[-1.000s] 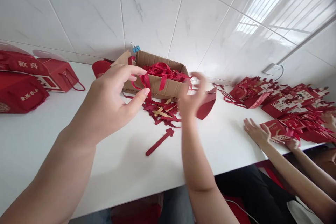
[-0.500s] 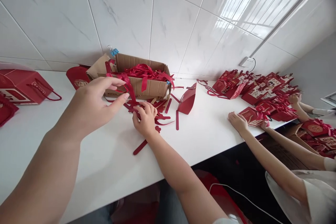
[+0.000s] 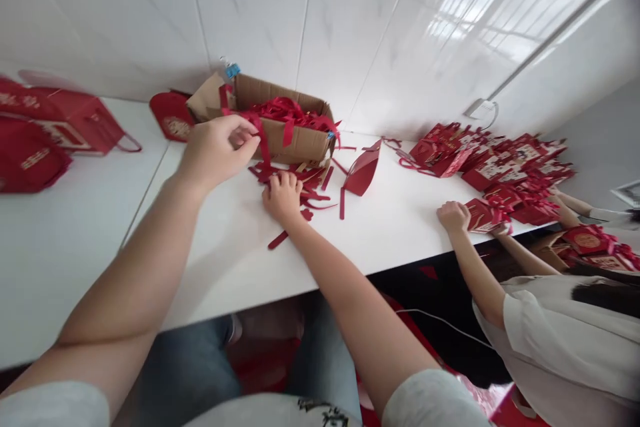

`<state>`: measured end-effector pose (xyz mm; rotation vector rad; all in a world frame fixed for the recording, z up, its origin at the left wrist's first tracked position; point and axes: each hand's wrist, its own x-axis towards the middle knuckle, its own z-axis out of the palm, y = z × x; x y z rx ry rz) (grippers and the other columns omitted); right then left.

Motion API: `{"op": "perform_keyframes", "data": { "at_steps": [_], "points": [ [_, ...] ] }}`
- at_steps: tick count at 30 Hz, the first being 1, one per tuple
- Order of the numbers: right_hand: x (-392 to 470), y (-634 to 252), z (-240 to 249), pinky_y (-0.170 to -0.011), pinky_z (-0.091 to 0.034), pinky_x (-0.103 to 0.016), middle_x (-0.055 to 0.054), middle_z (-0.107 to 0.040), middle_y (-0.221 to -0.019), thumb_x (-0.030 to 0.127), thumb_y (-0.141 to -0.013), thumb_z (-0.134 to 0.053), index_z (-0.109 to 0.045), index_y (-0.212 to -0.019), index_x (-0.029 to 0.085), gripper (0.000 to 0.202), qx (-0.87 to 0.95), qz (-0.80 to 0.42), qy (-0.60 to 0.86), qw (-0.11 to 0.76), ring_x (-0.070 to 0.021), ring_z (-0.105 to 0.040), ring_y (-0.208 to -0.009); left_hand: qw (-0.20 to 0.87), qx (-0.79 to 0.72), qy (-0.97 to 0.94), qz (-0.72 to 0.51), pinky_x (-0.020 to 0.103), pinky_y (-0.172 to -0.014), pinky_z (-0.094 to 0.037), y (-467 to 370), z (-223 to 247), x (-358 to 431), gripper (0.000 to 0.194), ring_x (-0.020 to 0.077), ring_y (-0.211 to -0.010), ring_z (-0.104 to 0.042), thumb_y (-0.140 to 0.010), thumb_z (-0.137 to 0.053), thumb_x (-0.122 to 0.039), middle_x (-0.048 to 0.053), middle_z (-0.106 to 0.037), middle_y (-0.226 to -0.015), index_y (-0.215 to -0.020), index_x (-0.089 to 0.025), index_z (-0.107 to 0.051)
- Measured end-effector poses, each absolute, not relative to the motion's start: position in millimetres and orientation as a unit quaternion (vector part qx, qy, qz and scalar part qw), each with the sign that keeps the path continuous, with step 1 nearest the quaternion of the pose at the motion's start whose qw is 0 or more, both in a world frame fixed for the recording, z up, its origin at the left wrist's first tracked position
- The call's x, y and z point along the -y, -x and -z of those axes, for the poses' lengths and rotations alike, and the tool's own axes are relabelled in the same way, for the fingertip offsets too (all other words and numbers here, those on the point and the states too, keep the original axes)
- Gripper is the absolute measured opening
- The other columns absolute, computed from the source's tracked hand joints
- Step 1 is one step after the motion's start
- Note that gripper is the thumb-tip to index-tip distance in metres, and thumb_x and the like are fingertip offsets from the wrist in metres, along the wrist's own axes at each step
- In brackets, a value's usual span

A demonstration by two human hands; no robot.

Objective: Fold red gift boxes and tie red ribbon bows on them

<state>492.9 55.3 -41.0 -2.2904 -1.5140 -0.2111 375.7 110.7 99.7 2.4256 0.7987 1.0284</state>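
My left hand is at the front left of a cardboard box, thumb and fingers pinched at a red ribbon that hangs over the box's front wall. More red ribbons lie heaped inside. Just in front of the box, my right hand rests with bent fingers on a pile of dark red strips. Its fingertips point down into the pile, so what they grip is hidden. A single red strip lies beside that wrist.
A folded red piece stands to the right of the pile. Red gift boxes stand at left, and several more at far right. There a co-worker's hands hold a red box. A tiled wall backs the white table.
My left hand has closed its fingers at the ribbon near the box edge. My right hand stays at the pile, fingers lower. The view has shifted, showing more of my lap.
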Motion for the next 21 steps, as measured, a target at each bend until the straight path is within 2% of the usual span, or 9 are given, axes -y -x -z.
{"op": "perform_keyframes", "data": {
  "at_steps": [1,5,8,11,21],
  "points": [
    [-55,-493,41,-0.100,-0.028,-0.048,-0.015,-0.048,-0.131,0.029,-0.091,-0.041,-0.056,-0.113,0.016,0.029,0.535,0.079,0.820,0.187,-0.0327,-0.037,-0.121,0.189,-0.312,-0.857,-0.364,0.027,-0.078,-0.051,-378,-83,-115,0.027,0.0146,-0.079,-0.062,-0.084,-0.052,-0.031,0.004,-0.069,-0.089,-0.100,-0.014,-0.065],
    [-56,-497,47,-0.099,-0.029,-0.048,-0.015,-0.051,-0.125,0.026,-0.091,-0.040,-0.057,-0.107,0.015,0.026,0.527,0.093,0.819,0.207,-0.0320,-0.039,-0.118,0.219,-0.387,-0.868,-0.219,0.030,-0.070,-0.047,-366,-3,-124,0.023,0.0180,-0.066,-0.057,-0.075,-0.060,-0.026,0.002,-0.063,-0.070,-0.096,-0.016,-0.063],
    [-58,-498,51,-0.095,-0.032,-0.048,-0.015,-0.057,-0.113,0.023,-0.090,-0.040,-0.058,-0.103,0.014,0.024,0.523,0.064,0.822,0.216,-0.0306,-0.045,-0.109,0.298,-0.374,-0.846,-0.236,0.027,-0.068,-0.045,-350,33,-127,0.023,0.0155,-0.064,-0.055,-0.077,-0.056,-0.027,0.000,-0.060,-0.072,-0.098,-0.019,-0.060],
    [-59,-498,52,-0.093,-0.034,-0.048,-0.015,-0.059,-0.108,0.022,-0.088,-0.043,-0.059,-0.101,0.015,0.022,0.523,0.062,0.820,0.224,-0.0308,-0.047,-0.105,0.339,-0.388,-0.812,-0.275,0.026,-0.068,-0.044,-346,41,-131,0.024,0.0147,-0.066,-0.055,-0.078,-0.053,-0.029,0.001,-0.061,-0.076,-0.100,-0.019,-0.059],
    [-59,-495,52,-0.094,-0.034,-0.046,-0.014,-0.062,-0.106,0.022,-0.088,-0.043,-0.059,-0.100,0.014,0.022,0.529,0.103,0.817,0.205,-0.0290,-0.051,-0.103,0.286,-0.385,-0.854,-0.203,0.027,-0.062,-0.038,-354,39,-136,0.030,0.0164,-0.064,-0.056,-0.077,-0.056,-0.031,0.000,-0.066,-0.081,-0.106,-0.024,-0.059]
  ]
}}
